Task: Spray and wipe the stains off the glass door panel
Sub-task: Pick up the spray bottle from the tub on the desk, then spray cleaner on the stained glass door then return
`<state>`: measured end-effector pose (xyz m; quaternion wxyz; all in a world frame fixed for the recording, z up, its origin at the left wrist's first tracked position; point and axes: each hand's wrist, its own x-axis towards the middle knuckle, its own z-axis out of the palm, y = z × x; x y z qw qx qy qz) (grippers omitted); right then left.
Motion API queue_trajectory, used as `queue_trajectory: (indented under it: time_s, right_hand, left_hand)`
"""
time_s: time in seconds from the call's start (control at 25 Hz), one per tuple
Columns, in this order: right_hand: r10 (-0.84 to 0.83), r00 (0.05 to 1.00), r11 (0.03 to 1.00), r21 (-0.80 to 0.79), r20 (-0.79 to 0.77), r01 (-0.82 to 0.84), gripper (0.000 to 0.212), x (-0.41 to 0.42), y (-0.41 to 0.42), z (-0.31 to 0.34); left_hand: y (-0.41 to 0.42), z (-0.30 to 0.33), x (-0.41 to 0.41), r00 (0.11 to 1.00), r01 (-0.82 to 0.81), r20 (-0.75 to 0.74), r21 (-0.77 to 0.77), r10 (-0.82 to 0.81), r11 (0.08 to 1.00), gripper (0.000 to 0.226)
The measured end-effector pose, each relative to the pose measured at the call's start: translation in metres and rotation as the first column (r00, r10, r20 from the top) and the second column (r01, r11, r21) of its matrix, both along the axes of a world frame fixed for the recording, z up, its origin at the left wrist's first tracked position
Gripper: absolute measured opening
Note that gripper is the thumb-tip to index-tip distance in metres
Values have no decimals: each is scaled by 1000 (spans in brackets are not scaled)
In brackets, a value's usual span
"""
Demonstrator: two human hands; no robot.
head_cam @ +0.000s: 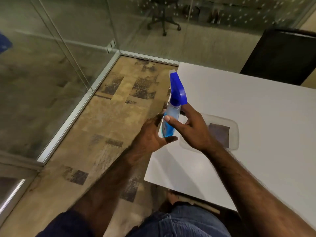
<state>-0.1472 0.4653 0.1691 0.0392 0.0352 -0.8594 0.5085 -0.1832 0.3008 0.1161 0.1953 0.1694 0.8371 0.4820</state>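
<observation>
A clear spray bottle (171,115) with blue liquid and a blue trigger head is held upright over the white table's left edge. My left hand (152,134) cups the bottle's base from below and behind. My right hand (191,127) grips the bottle's body, thumb across its front. A dark folded cloth (220,134) lies in a clear plastic tray (234,127) on the table, just right of my right hand. Glass panels (51,65) stand to the left and ahead, meeting at a metal floor channel.
The white table (248,103) fills the right side. A black chair back (282,55) stands behind it at the far right. Patterned carpet (119,108) lies between the table and the glass. An office chair is visible beyond the glass.
</observation>
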Motion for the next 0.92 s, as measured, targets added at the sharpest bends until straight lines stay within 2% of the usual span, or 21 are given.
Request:
queue_trajectory:
  time_s: [0.04, 0.08, 0.2, 0.36, 0.44, 0.56, 0.64, 0.76, 0.92]
  right_hand:
    - [58, 998, 998, -3, -2, -58, 33, 4, -20, 4]
    - [101, 995, 995, -26, 1, -101, 33, 8, -39, 4]
    - [228, 974, 972, -54, -14, -229, 36, 19, -97, 1]
    - [413, 911, 901, -149, 0, -408, 52, 37, -173, -7]
    - [467, 884, 862, -220, -10, -457, 52, 44, -211, -8]
    - [559, 826, 760, -352, -73, -546, 46, 57, -271, -4]
    - [581, 807, 712, -417, -104, -566, 40, 68, -312, -2]
    - [641, 763, 657, -457, -80, -600, 25, 94, -374, -4]
    - [728, 683, 595, -441, -58, -672, 25, 125, -435, -3]
  left_hand:
    - [-22, -3, 7, 993, -47, -112, -37, 43, 998, 115]
    - [-40, -6, 14, 984, -106, -145, -16, 103, 994, 107]
    - [-116, -23, 45, 954, -225, -194, 40, 228, 974, 104]
    - [-198, -35, 83, 887, -388, -217, 123, 407, 913, 91]
    - [-231, -37, 108, 836, -485, -231, 113, 498, 867, 93]
    - [-280, -41, 150, 747, -625, -302, -13, 593, 781, 101]
    - [-308, -42, 176, 717, -666, -321, -54, 618, 744, 98]
    - [-348, -41, 212, 632, -738, -371, -20, 680, 675, 94]
    - [-394, -43, 250, 544, -802, -372, 32, 752, 597, 96]
